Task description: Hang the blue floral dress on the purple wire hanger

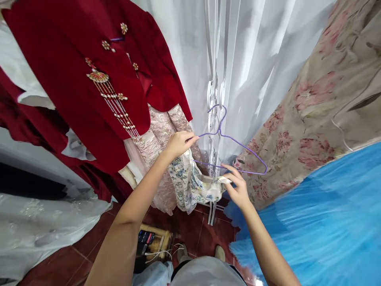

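Note:
My left hand (177, 143) is closed around the left end of a purple wire hanger (220, 128), where a strap of a garment also seems to be; the fingers partly hide this. The hanger's hook hangs from a white chain-like strip (209, 93), and its right end is bare. A white dress-like garment with a blue-green and yellow floral print (186, 184) hangs below my left hand. My right hand (239, 190) pinches this garment's other strap, under the hanger's lower bar. One finger of it reaches up to the bar.
At the left hang a red jacket (71, 71) with a beaded tassel brooch and a pale pink brocade skirt (163, 127). At the right are a beige floral fabric (285, 135) and blue tulle (315, 222). White curtains (253, 51) hang behind. A wooden stool-like piece (162, 234) stands on the red-tiled floor (79, 258).

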The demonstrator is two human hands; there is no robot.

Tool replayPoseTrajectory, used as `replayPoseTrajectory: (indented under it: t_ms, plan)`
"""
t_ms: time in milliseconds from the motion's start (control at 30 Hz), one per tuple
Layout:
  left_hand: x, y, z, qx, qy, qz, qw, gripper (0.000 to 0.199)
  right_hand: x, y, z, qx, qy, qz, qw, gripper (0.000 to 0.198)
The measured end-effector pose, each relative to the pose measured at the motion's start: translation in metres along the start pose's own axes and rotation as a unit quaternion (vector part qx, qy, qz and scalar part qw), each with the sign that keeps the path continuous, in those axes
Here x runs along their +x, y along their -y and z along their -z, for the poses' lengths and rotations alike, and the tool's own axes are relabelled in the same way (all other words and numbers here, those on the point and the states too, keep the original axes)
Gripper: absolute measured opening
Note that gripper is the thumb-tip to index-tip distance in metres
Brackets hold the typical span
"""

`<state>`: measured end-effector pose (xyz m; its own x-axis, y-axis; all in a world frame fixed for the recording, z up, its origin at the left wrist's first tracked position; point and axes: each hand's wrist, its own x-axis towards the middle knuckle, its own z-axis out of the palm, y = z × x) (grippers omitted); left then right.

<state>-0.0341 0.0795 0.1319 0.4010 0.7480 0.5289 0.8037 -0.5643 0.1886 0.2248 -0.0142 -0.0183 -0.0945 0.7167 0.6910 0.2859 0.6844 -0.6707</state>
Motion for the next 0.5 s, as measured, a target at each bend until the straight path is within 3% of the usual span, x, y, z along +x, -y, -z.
replayPoseTrajectory:
  t_ms: [67,133,200,300,400,500]
  plan:
    - [-0.001,0.002,-0.003,-0.023,-0.004,0.013,1.0,0.045,-0.006,-0.006,0.025,-0.041,-0.129,0.02,0.991,0.016]
    - [0.0,0.001,-0.003,-0.045,0.007,0.013,0.999,0.046,-0.005,-0.014,0.05,-0.07,-0.276,-0.004,0.959,0.013]
    - [0.002,0.0,-0.004,-0.065,0.024,0.006,0.998,0.047,0.006,-0.024,0.072,-0.065,-0.344,-0.062,0.935,0.017]
    - [0.004,0.001,-0.003,-0.077,0.038,0.002,0.996,0.045,0.035,-0.038,0.095,0.011,-0.314,-0.171,0.934,0.028]
    - [0.005,0.01,-0.003,-0.084,0.032,0.002,0.996,0.043,0.056,-0.048,0.107,0.14,-0.202,-0.267,0.932,0.037]
    - [0.006,0.02,-0.008,-0.124,0.034,-0.034,0.991,0.041,0.059,-0.048,0.102,0.187,-0.124,-0.294,0.929,0.041]
